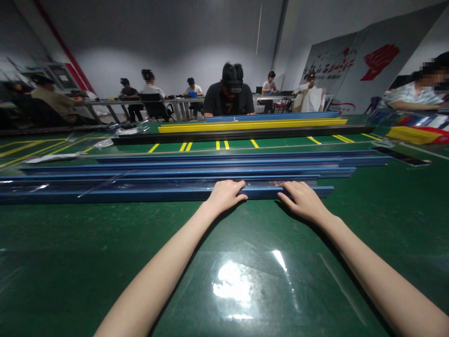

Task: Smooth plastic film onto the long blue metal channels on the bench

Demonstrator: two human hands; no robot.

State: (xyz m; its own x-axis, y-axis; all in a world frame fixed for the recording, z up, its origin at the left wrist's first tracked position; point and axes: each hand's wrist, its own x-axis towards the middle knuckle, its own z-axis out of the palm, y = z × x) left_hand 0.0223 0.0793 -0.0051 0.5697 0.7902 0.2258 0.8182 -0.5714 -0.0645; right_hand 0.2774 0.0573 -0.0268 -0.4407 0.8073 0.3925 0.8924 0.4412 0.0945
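Observation:
Both hands rest at the near edge of a long blue channel-like strip point(140, 194) lying across the green table. My left hand point(227, 194) curls over its rim, fingertips over the edge and thumb on the near side. To the right, my right hand point(303, 199) grips the same rim close to the strip's right end, its fingers bent over the top and thumb in front. A clear film shows inside the strip. More blue strips point(347, 172) lie parallel just behind it.
Farther back lie a black strip point(210, 137) and a yellow strip point(280, 124). A phone point(403, 157) is at the right. Opposite, a person point(228, 96) bends over the table. A yellow and red item point(409, 135) sits at the far right.

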